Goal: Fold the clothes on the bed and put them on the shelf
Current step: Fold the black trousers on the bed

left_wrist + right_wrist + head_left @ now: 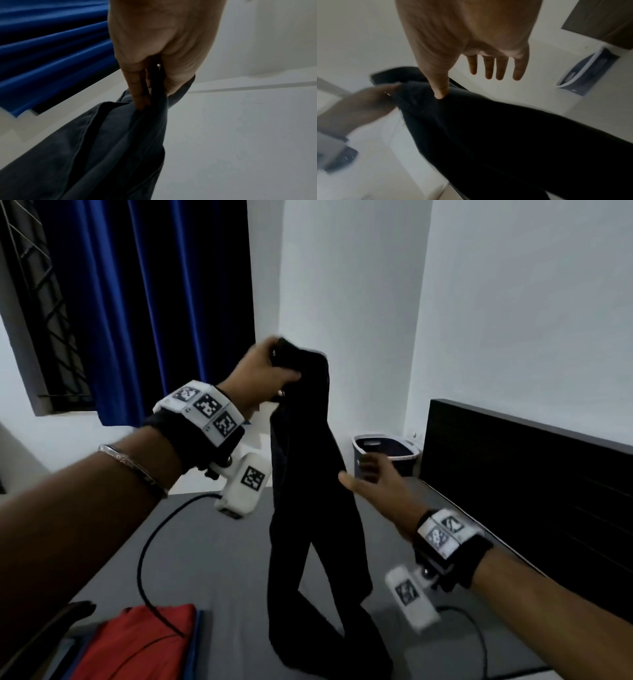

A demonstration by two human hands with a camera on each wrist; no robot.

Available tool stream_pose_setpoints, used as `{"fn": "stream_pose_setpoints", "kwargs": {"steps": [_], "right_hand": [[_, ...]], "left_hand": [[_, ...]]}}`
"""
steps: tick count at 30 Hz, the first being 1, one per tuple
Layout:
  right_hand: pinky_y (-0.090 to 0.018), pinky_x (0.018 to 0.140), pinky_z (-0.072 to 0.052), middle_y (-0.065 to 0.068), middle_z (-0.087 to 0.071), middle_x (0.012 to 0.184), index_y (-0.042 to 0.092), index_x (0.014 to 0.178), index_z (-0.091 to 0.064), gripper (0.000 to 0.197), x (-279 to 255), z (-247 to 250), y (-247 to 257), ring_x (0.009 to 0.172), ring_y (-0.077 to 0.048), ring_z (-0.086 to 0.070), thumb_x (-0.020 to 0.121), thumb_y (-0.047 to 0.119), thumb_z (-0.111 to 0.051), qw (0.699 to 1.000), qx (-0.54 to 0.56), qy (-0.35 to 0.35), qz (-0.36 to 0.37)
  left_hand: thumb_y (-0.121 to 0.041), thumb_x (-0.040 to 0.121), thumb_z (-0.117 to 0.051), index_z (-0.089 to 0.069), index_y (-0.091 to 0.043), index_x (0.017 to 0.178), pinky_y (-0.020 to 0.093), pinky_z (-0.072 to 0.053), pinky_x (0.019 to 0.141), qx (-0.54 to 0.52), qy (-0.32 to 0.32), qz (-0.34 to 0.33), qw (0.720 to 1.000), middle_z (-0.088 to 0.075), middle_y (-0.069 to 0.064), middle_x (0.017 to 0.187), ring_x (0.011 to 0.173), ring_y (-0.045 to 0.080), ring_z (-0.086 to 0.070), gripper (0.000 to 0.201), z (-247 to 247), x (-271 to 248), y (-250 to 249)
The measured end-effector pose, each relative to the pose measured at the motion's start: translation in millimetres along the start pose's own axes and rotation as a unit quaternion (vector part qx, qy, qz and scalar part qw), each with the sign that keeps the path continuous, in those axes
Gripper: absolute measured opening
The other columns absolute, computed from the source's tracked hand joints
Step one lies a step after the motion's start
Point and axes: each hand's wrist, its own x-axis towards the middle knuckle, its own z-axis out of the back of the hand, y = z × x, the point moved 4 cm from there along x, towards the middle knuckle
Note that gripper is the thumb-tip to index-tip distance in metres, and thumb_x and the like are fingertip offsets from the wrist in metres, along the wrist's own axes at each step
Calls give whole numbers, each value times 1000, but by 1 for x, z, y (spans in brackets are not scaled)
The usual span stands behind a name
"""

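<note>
Trousers in left hand

A blue curtain is hung over a window fitted with a dark metal grille, at the left of the head view. White walls are seen behind. A dark laundry basket with a white rim is set on the floor in the corner, just beside a dark headboard. A wooden door is glimpsed from the right wrist.
</note>
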Motion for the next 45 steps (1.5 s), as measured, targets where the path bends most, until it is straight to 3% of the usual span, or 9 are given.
{"fn": "stream_pose_setpoints", "kwargs": {"steps": [6, 10, 16, 24, 34, 37, 39, 42, 45], "right_hand": [[-31, 93, -48, -2, -47, 119, 26, 114, -44, 91, -73, -47, -141, 105, -16, -54, 47, 78, -75, 972, -165, 23, -168], [-24, 56, -48, -3, -69, 74, 14, 74, -64, 85, -106, -89, -174, 62, -17, -64, 50, 95, -51, 932, -53, 81, -350], [-55, 97, -46, -24, -31, 152, 9, 154, -14, 127, -103, -125, -219, 121, -49, -50, 62, 94, -35, 754, 297, 56, -583], [-70, 77, -46, -26, -53, 119, 13, 132, -45, 96, -41, -126, -224, 103, -49, -52, 65, 81, -53, 655, 616, -122, -420], [-39, 84, -51, -12, -68, 101, 20, 117, -60, 39, 119, 118, -112, 92, -31, -61, 95, 47, -42, 815, 502, -251, -145], [-52, 95, -49, -17, -64, 122, 19, 125, -61, 91, 121, 167, -133, 109, -37, -60, 48, 64, -77, 865, 416, -243, -142], [-41, 68, -59, -16, -70, 85, 17, 102, -64, 91, 99, 179, -178, 77, -35, -68, 30, 70, -82, 875, 373, -244, -186], [-42, 57, -52, -19, -64, 85, 12, 107, -53, 54, 32, 160, -255, 66, -35, -60, 91, 63, -46, 849, 308, -293, -313], [-48, 72, -47, -26, -53, 123, 5, 144, -36, 66, -45, 118, -338, 83, -37, -56, 100, 54, -36, 813, 277, -243, -451]], "left_hand": [[5, 89, -59, -54, -18, 103, 23, -59, 65, -55, -72, -127, 988, -60, -3, 94, 67, -5, -62, 27, 27, 19, -48], [7, 90, -57, -55, -16, 107, 21, -55, 65, -80, -72, -158, 982, -60, 2, 104, 73, -2, -64, 28, 27, 24, -62], [6, 90, -57, -56, -12, 112, 26, -59, 71, -102, -80, -155, 979, -61, 10, 114, 79, 3, -66, 29, 25, 23, -63], [5, 94, -52, -56, -14, 112, 43, -59, 84, -213, -62, -110, 969, -66, 4, 105, 88, 16, -68, 27, 21, 18, -61], [-6, 95, -56, -46, -9, 141, 44, -55, 93, -325, -73, -88, 939, -65, 9, 127, 114, 26, -65, 47, 89, 51, -17], [-12, 98, -53, -41, -14, 145, 44, -50, 101, -359, -35, -54, 931, -57, 8, 139, 126, 26, -56, 49, 79, 51, 36], [-10, 97, -52, -49, -19, 137, 44, -51, 100, -364, -20, 3, 931, -58, 6, 135, 124, 23, -57, 40, 52, 40, 93], [-8, 93, -52, -56, -22, 123, 42, -59, 85, -354, -20, 136, 925, -63, 2, 112, 102, 17, -62, 33, 0, -7, 202], [0, 98, -47, -58, -16, 110, 45, -56, 66, -275, -52, 315, 907, -60, 10, 103, 95, 26, -59, 22, -43, -85, 314]]}}
